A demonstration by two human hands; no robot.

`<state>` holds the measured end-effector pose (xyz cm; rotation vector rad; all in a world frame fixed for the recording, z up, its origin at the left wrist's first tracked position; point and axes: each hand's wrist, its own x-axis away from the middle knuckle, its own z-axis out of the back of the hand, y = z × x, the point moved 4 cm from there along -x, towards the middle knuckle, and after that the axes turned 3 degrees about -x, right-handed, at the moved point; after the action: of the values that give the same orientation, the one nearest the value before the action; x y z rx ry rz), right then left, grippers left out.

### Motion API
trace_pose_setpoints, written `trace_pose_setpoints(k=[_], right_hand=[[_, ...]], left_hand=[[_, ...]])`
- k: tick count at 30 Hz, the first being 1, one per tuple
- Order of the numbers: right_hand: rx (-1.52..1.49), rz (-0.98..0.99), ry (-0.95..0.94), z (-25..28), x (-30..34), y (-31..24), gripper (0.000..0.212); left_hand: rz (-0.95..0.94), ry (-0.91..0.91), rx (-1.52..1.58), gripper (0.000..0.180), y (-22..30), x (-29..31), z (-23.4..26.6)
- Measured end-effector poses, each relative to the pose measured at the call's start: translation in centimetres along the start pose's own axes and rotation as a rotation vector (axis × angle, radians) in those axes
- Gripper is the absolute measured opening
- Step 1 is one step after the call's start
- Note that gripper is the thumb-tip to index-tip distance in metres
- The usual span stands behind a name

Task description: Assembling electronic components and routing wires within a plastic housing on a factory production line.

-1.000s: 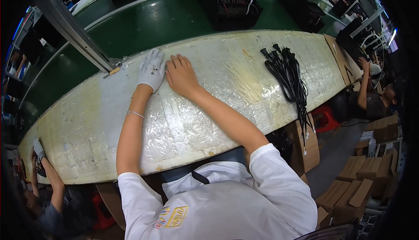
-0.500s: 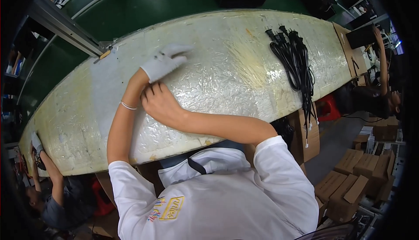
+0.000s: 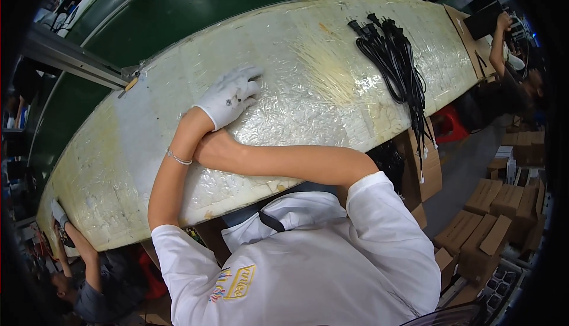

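My left hand (image 3: 230,96), in a white work glove with dark smudges, hovers over or rests on the table; which one I cannot tell. Its fingers point right, loosely bent and apart, with nothing seen in them. My bare right hand (image 3: 214,146) lies across beneath the left wrist, its fingers hidden behind that forearm. A plastic-wrapped, pale tabletop (image 3: 195,68) spreads under both arms. To the right of the glove lies a loose spread of thin cream cable ties (image 3: 326,68). Beyond them is a bundle of black power cords (image 3: 388,65), their wire ends hanging over the near edge.
A metal post (image 3: 77,53) stands at the table's far left edge, beside a yellow-handled tool (image 3: 130,84). One co-worker's gloved hand (image 3: 58,212) is at the left end; another's arm (image 3: 498,45) reaches up at the right. Cardboard boxes (image 3: 474,231) stand lower right.
My gloved left hand has turned, showing more of its back, with its fingers more bent. My right hand has slid under the left wrist, hiding its fingers. The view has shifted slightly.
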<state>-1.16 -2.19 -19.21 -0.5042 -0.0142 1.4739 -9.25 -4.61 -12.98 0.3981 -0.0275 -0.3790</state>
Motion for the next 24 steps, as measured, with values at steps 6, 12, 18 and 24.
trace_pose_setpoints(k=[6,12,18,24], right_hand=[[0.149,0.083,0.122,-0.4,-0.6,0.5,0.052],[-0.037,-0.012,0.33,-2.4,-2.4,2.4,0.031],[-0.196,0.097,0.275,3.4,-1.6,1.8,0.027],[-0.087,0.148,0.424,3.2,-1.6,2.1,0.037]], left_hand=[[0.049,0.042,-0.015,0.012,1.0,0.3,-0.1],[0.008,-0.009,0.102,0.014,5.2,-2.6,2.5],[-0.15,0.133,0.011,0.015,7.8,-9.0,2.6],[-0.031,0.3,0.133,0.023,5.0,-11.6,-2.7]])
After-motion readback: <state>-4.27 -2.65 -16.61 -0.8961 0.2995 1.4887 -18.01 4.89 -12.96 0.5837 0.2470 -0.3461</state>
